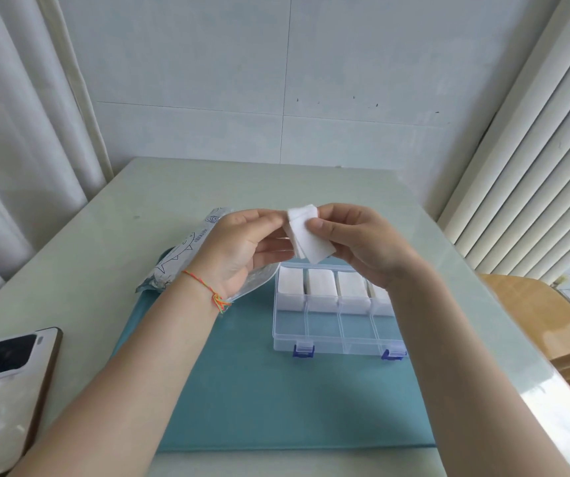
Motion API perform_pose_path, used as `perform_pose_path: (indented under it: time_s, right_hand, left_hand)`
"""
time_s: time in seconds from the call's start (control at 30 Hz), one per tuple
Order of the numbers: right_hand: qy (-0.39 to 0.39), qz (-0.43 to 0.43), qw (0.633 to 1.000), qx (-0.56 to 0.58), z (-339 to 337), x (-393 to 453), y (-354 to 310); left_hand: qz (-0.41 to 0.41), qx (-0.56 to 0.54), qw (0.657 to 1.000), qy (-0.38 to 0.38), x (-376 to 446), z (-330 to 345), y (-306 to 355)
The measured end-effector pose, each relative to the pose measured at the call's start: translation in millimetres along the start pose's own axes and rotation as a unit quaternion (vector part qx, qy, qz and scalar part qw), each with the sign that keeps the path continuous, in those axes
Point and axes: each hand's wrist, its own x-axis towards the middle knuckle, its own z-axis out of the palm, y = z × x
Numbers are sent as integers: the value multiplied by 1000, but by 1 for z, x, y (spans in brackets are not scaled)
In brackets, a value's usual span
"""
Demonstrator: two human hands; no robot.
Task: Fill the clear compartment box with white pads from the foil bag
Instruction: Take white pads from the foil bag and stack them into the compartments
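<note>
Both hands hold a small stack of white pads [307, 235] in the air above the clear compartment box [338, 342]. My left hand [242, 249] pinches the stack's upper left corner. My right hand [362, 242] grips its right side, thumb on the front. The box lies open on a teal mat [259, 390]. Its far row of compartments holds white pads [321, 282]; the near row shows only clear plastic. The foil bag [180, 256] lies on its side to the left, partly hidden behind my left hand.
A phone [4, 383] lies face down at the table's left front edge. A wooden chair [534, 315] stands to the right of the table. Curtains hang at left, a radiator or blind stands at right, and a tiled wall is behind.
</note>
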Motion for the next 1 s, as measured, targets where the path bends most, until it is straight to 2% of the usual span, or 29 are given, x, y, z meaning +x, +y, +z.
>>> perform_pose_path:
  time_s: [0.33, 0.53, 0.87, 0.93, 1.0]
  right_hand:
    - [17, -9, 1000, 8, 5, 2, 3]
    - [85, -48, 994, -52, 9, 5, 7]
    - [85, -45, 979, -180, 6, 1, -3]
    - [90, -49, 978, -182, 4, 0, -5]
    - [81, -66, 985, -137, 2, -2, -8]
  left_hand:
    - [-2, 22, 1000, 8, -2, -1, 1]
    - [-21, 0, 1000, -1, -1, 2, 4]
    - [40, 16, 991, 125, 2, 0, -1]
    - [43, 23, 989, 140, 3, -1, -2]
    - [40, 24, 988, 146, 4, -1, -2]
